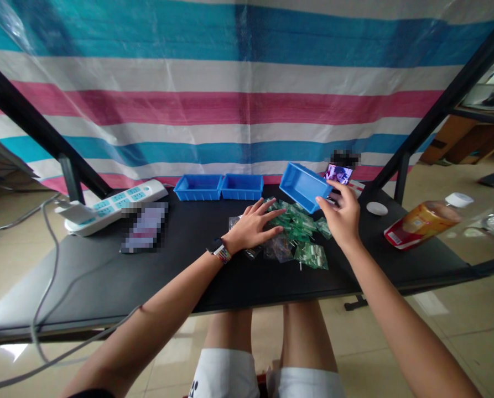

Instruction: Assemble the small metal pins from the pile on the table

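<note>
Right hand (341, 218) is closed on one end of a blue bin (302, 185), held tilted above the far side of a pile of small clear bags (308, 243), right of centre on the black table (188, 276) — whether the bin holds anything cannot be made out. Left hand (253, 224) lies flat on the pile's left side, fingers spread, gripping nothing. Bag contents show only as green bits — a small screen (338, 173) behind the bin is partly hidden.

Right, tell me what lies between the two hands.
In the head view, a pile of small bags of green parts lies between the left hand and the right hand, which holds a tilted blue tray.
</note>
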The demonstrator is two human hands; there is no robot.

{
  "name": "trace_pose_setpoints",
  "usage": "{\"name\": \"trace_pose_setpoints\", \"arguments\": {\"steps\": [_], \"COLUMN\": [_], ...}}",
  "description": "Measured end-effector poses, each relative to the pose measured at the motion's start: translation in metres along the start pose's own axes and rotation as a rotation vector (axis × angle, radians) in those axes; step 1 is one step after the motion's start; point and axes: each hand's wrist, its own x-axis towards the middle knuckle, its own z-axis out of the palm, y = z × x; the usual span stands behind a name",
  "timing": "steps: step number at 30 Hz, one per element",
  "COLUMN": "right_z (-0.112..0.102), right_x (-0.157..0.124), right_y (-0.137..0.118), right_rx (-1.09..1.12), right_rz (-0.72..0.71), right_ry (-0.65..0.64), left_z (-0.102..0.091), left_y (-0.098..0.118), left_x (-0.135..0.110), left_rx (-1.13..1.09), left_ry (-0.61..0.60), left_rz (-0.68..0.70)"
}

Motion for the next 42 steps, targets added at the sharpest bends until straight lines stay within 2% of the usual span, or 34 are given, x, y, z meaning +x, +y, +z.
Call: {"name": "trace_pose_setpoints", "arguments": {"steps": [3,7,11,15,19,21,26,32,34,37,39,42], "right_z": [0.029,0.058,0.081,0.103,0.12,0.125,0.124,0.118,0.118,0.12,0.12,0.121], "right_x": [0.012,0.021,0.03,0.047,0.062,0.067,0.079,0.085,0.084,0.083,0.082,0.082], "right_y": [0.015,0.033,0.046,0.058,0.068,0.072,0.081,0.086,0.088,0.09,0.091,0.091], "right_rx": [0.151,0.186,0.069,-0.047,-0.115,-0.125,-0.109,-0.093,-0.084,-0.064,-0.058,-0.063], "right_rz": [0.182,0.232,0.269,0.366,0.523,0.564,0.56,0.532,0.521,0.503,0.498,0.504], "right_ry": [0.044,0.146,0.206,0.14,0.082,0.061,0.014,-0.031,-0.038,-0.054,-0.061,-0.064], "left_z": [0.001,-0.001,-0.002,-0.002,-0.002,-0.002,0.0,-0.009,-0.013,-0.016,-0.014,-0.01], "left_y": [0.0,0.005,0.01,0.014,0.015,0.014,0.013,0.005,-0.003,-0.019,-0.028,-0.035], "left_x": [0.001,0.001,-0.001,-0.003,-0.004,-0.005,-0.005,0.0,0.0,-0.001,-0.002,-0.001], "left_rx": [0.04,0.091,0.098,0.086,0.061,0.042,-0.034,-0.269,-0.209,0.03,0.128,0.162], "left_ry": [-0.044,-0.037,-0.012,-0.001,0.002,0.007,0.057,0.313,0.371,0.394,0.341,0.26], "left_rz": [0.01,0.044,0.066,0.087,0.08,0.068,0.041,-0.038,-0.065,-0.168,-0.24,-0.27]}}
